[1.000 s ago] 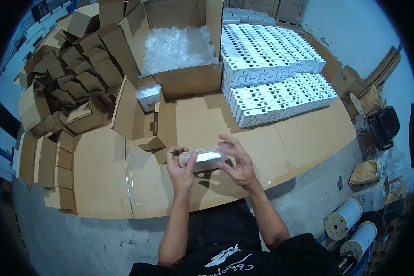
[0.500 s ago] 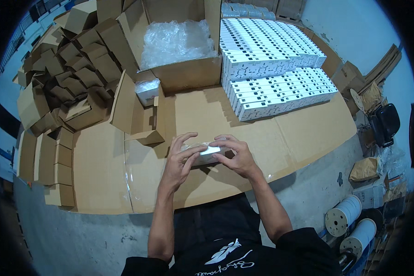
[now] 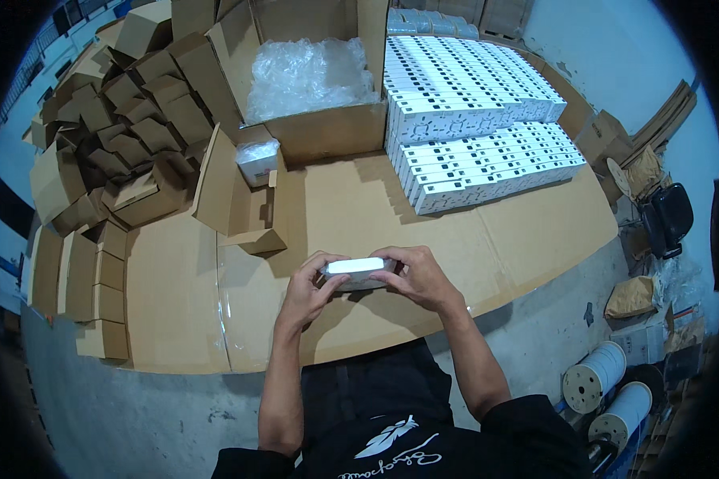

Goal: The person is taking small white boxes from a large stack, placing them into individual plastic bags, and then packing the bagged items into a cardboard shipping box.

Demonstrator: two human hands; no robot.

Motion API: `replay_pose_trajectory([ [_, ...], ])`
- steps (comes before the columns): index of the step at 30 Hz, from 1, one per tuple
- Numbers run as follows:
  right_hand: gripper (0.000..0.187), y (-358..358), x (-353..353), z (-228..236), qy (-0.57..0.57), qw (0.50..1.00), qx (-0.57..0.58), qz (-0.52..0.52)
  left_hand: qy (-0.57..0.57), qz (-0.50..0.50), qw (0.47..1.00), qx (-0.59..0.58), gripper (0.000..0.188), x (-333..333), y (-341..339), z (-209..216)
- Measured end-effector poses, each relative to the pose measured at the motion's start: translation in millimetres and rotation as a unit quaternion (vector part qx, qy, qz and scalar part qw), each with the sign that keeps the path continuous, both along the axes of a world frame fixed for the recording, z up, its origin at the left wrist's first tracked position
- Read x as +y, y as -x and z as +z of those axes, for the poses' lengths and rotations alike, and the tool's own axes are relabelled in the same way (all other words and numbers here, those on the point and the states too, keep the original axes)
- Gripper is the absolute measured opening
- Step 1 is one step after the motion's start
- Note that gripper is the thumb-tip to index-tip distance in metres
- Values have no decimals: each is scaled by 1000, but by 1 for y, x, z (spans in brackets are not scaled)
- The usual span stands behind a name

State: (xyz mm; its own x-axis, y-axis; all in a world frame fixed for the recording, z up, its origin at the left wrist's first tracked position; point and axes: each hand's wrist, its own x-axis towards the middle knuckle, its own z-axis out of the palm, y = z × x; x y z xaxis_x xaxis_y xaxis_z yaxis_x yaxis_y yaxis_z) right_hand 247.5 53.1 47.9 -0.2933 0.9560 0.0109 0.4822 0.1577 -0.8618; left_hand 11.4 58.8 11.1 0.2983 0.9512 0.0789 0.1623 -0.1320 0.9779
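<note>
Slim white box (image 3: 357,268) in clear film, grasped at both ends, just below the center of the frame.
Left hand (image 3: 305,292) closed around the left end, right hand (image 3: 419,277) around the right, both over the cardboard sheet (image 3: 343,203). Left of center and higher, a small open carton (image 3: 257,239) with a wrapped white packet (image 3: 258,164) inside; at top center, a large carton (image 3: 323,137) of crumpled clear plastic (image 3: 311,80); at upper right, rows of stacked white boxes (image 3: 487,172).

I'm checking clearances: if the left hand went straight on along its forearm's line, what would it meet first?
Probably the large open carton's front wall, with the left hand narrowly passing right of the small open carton; height and depth are hard to judge.
</note>
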Motion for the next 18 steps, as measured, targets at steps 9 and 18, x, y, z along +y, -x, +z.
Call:
replay_pose_trajectory([
  [9, 22, 3, -2, -13, -132, 991, 35, 2, 52, -16, 998, 11, 24, -2, 0, -7],
  [18, 21, -6, 67, -30, -47, 970, 234, -44, -214, 135, 930, 266, 58, -35, -12, -24],
])
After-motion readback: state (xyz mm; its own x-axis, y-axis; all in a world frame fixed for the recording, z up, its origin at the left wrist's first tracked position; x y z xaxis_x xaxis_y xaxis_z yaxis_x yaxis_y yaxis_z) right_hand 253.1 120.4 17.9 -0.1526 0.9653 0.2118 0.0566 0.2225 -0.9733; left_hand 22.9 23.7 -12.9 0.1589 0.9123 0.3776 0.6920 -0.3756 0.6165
